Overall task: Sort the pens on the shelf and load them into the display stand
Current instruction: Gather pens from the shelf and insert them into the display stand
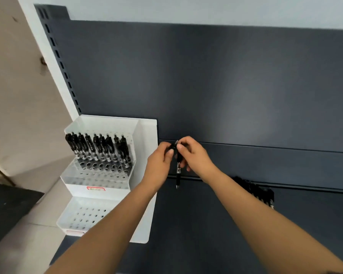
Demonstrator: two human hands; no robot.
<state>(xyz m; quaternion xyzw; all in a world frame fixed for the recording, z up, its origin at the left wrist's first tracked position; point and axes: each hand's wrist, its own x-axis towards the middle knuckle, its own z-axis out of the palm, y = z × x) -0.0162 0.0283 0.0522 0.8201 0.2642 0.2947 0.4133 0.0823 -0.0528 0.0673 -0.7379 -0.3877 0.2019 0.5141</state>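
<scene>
Both hands are meeting at frame centre: the right hand [192,155] and left hand [160,159] are pinching the top of a slim black plastic click pen [178,171] hanging tip-down. It is probably light, rigid and slick, best gripped mid-barrel. The white perforated plastic display stand [115,182], its top row filled, is sitting at lower left; loose black pens [253,191] are lying at right.

Held pen [178,171]: we see it black, upright, tip down, at centre.
Loose pens [254,191]: black heap, right on shelf.
Display stand [107,175]: white, left, top tier holds black pens [99,149].
</scene>
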